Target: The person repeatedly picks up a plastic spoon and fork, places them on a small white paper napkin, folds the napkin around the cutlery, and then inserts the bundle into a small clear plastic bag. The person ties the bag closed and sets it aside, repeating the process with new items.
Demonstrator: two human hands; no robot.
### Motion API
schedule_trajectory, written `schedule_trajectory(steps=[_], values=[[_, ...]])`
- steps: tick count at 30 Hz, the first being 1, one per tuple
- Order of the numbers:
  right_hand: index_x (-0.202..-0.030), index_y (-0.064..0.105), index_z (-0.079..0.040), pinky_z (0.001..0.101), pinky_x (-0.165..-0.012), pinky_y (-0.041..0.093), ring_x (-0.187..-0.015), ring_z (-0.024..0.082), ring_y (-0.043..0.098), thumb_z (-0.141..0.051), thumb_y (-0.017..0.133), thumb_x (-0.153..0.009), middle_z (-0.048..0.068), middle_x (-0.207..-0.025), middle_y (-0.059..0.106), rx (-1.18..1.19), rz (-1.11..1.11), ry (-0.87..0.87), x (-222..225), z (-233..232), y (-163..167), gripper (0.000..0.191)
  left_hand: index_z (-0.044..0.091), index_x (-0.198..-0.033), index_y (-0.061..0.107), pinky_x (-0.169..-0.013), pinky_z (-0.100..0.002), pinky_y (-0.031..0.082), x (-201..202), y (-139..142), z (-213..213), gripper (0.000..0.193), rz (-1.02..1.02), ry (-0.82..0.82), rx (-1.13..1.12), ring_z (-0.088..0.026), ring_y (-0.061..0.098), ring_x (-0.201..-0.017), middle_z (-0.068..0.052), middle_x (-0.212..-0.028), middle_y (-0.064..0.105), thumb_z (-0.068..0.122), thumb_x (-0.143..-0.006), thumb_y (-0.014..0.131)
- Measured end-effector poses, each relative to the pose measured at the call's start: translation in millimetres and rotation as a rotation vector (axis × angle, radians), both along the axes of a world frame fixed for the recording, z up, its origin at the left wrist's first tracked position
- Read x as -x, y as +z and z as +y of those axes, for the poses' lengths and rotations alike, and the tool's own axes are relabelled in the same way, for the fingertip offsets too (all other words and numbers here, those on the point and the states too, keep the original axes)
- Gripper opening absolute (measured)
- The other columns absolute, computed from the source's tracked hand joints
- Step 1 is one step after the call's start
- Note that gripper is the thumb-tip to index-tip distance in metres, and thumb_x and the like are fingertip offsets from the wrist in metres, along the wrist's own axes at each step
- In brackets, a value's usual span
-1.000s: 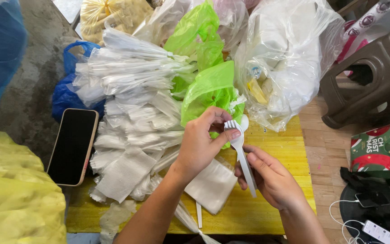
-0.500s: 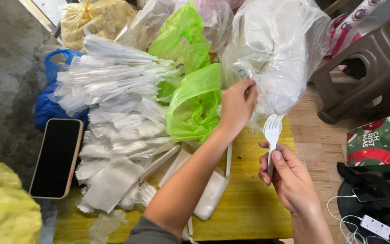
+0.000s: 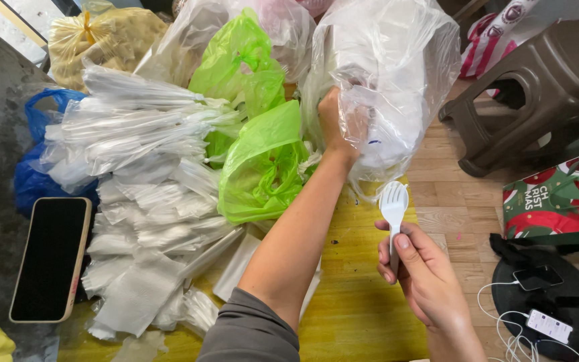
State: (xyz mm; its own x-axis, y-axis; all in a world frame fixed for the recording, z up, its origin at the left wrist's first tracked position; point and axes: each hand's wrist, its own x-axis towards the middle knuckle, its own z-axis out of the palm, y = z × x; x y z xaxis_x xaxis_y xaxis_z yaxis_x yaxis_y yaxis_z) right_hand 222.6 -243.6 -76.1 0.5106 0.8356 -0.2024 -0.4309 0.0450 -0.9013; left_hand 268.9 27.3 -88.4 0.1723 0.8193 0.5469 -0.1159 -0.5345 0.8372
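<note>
My right hand [image 3: 425,281] holds a white plastic fork [image 3: 394,201] upright by its handle, over the yellow table [image 3: 363,315]. My left arm reaches forward, and my left hand [image 3: 335,124] is pushed into a large clear plastic bag [image 3: 403,67] at the far side of the table. The bag's film hides the fingers, so I cannot tell whether they grip anything. A bright green bag [image 3: 263,167] lies just left of my left forearm.
A heap of clear-wrapped white packets and napkins [image 3: 142,161] covers the table's left half. A black phone [image 3: 51,258] lies at the left edge beside a blue bag [image 3: 35,181]. A brown plastic stool [image 3: 537,87], a red-green gift box [image 3: 557,198] and white cables [image 3: 544,325] are at right.
My left hand let go of the fork, rose past the green bag and went into the clear bag. My right hand kept the fork and turned it upright.
</note>
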Motion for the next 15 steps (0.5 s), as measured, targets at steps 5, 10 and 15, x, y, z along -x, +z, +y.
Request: schedule_trajectory(steps=[5,10,15], values=[[-0.131,0.058,0.008,0.028,-0.062,0.042,-0.07,0.016,0.049,-0.019,0.048,-0.106,0.009,-0.083,0.058,-0.018,0.003,0.019,6,3,1,0.038,0.004,-0.095,0.072,-0.07,-0.04,0.055,-3,0,4,0.016,0.064,-0.018,0.055,-0.032,0.074,-0.076,-0.016,-0.083,0.074,0.011,-0.082,0.066],[-0.129,0.057,0.008,0.0286,-0.061,0.042,-0.07,0.016,0.049,-0.018,0.047,-0.105,0.009,-0.084,0.058,-0.006,0.002,-0.031,4,3,1,0.036,0.001,-0.089,0.075,-0.072,-0.041,0.054,31,1,-3,0.009,0.252,0.08,-0.066,-0.034,0.071,-0.08,-0.02,-0.085,0.072,0.008,-0.089,0.069],[-0.133,0.057,0.005,0.0252,-0.064,0.042,-0.072,0.012,0.049,-0.014,0.056,-0.104,0.006,-0.087,0.058,-0.149,-0.042,-0.056,-1,14,2,0.035,0.001,-0.095,0.075,-0.062,-0.031,0.054,98,28,-38,0.016,0.207,-0.146,0.15,-0.02,0.07,-0.063,-0.013,-0.074,0.073,0.017,-0.091,0.073]])
